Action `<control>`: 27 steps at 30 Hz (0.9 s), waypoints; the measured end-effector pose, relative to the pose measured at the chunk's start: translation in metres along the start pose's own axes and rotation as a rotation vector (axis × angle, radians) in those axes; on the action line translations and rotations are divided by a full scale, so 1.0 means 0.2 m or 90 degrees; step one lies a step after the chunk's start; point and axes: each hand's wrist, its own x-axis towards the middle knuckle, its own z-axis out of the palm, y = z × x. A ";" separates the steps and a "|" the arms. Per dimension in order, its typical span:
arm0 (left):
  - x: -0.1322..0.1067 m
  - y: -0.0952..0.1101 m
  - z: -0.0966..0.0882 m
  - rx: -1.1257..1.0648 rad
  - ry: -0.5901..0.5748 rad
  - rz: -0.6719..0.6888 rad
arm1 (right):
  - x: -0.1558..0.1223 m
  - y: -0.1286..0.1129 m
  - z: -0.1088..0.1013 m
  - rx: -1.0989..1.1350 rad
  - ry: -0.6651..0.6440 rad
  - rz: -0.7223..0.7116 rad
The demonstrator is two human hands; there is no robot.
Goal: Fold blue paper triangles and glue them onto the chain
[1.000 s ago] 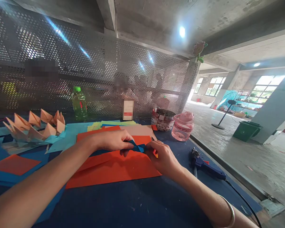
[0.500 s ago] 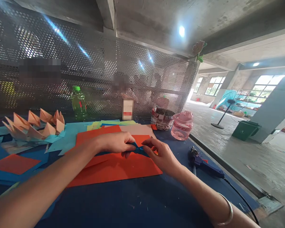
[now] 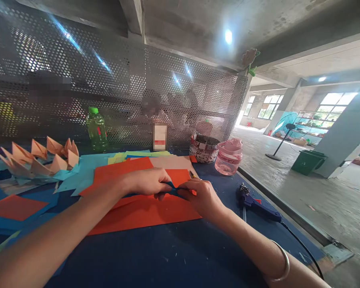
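My left hand (image 3: 148, 182) and my right hand (image 3: 201, 197) meet over a small folded piece of blue paper (image 3: 171, 189), both pinching it. Only a sliver of the blue paper shows between the fingers. The hands rest above a large orange paper sheet (image 3: 144, 210) lying on the dark blue table (image 3: 156, 260). A silver bangle (image 3: 283, 266) sits on my right wrist.
A blue glue gun (image 3: 258, 204) with its cord lies to the right. Behind are a pink jar (image 3: 228, 157), a patterned tin (image 3: 204, 149), a green bottle (image 3: 96, 129), stacked coloured sheets (image 3: 132, 157) and folded orange paper shapes (image 3: 39, 158) at the left. A perforated metal screen (image 3: 123, 88) backs the table.
My right hand lifted slightly off the blue paper half a second ago and has now closed back onto it beside the left hand. The view tilted down a little.
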 end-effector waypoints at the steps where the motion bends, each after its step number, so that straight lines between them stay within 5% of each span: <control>1: 0.00 0.00 0.00 0.000 0.000 0.002 | 0.00 0.00 0.00 -0.001 -0.001 0.000; 27: 0.02 -0.01 0.03 0.055 0.024 -0.016 | 0.00 -0.02 -0.02 -0.028 -0.053 0.030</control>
